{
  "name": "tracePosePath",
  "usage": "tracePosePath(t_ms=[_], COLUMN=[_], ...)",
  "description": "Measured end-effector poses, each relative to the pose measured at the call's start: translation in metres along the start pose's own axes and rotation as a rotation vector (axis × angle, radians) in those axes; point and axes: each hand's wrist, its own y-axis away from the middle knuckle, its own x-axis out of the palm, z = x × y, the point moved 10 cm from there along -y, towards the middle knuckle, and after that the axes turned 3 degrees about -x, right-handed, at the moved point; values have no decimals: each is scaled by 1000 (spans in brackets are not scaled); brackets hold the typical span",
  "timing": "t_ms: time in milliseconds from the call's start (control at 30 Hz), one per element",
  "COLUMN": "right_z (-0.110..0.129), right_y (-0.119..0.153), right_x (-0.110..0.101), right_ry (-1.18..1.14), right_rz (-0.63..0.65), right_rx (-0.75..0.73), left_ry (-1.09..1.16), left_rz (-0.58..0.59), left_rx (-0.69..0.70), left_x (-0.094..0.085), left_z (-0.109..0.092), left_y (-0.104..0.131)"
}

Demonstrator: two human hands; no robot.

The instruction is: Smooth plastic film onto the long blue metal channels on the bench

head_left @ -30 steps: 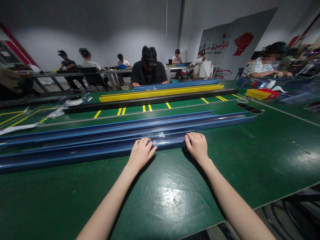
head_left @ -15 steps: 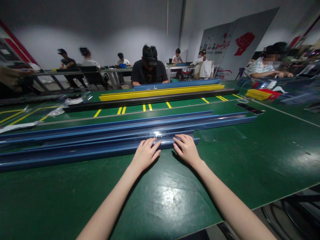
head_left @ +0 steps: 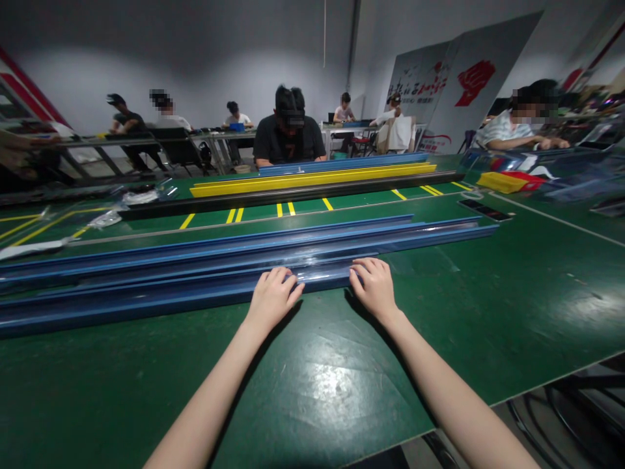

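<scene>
A long blue plastic channel [head_left: 161, 298] lies nearest to me on the green table, running from the left edge to my hands. My left hand [head_left: 274, 296] grips it from the front, fingers bent over into the trough and thumb along the near wall. At its right end, my right hand [head_left: 375, 286] closes around it the same way, hiding the tip. The fingertips of both hands are partly hidden. Just behind lie more blue channels [head_left: 205, 246], side by side and close to the held one.
Farther back are a black strip [head_left: 293, 194], a yellow channel [head_left: 312, 178] and another blue one [head_left: 342, 164]. A phone [head_left: 484, 210] lies at right, near yellow and red trays [head_left: 508, 182]. A person [head_left: 290, 133] sits opposite; others work at tables behind. Plastic wrapping lies at left.
My hands have moved apart, the left one leftward and the right one rightward to the channel's end. Their fingers have curled more closely around it. The view has shifted slightly.
</scene>
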Motion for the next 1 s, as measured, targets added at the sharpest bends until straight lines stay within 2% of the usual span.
tracePosePath(t_ms=[200,367,600,700,833,1000], right_z=[1,8,47,54,46,10], right_y=[-1,0,7,8,5,-1], right_x=[-3,-1,11,15,9,-11], right_ry=[54,-40,-152,-136,-60,21], right_rz=[-8,-3,62,94,100,-5], right_rx=[10,-47,-274,-310,-347,-215], left_ry=[-90,-67,22,32,46,20], left_rz=[-37,-19,39,53,35,-20], left_rx=[-55,-50,94,128,118,40], left_x=[-8,-6,7,9,6,-4], left_z=[9,8,-15,-20,-17,-3], left_y=[-1,-2,2,3,3,-1])
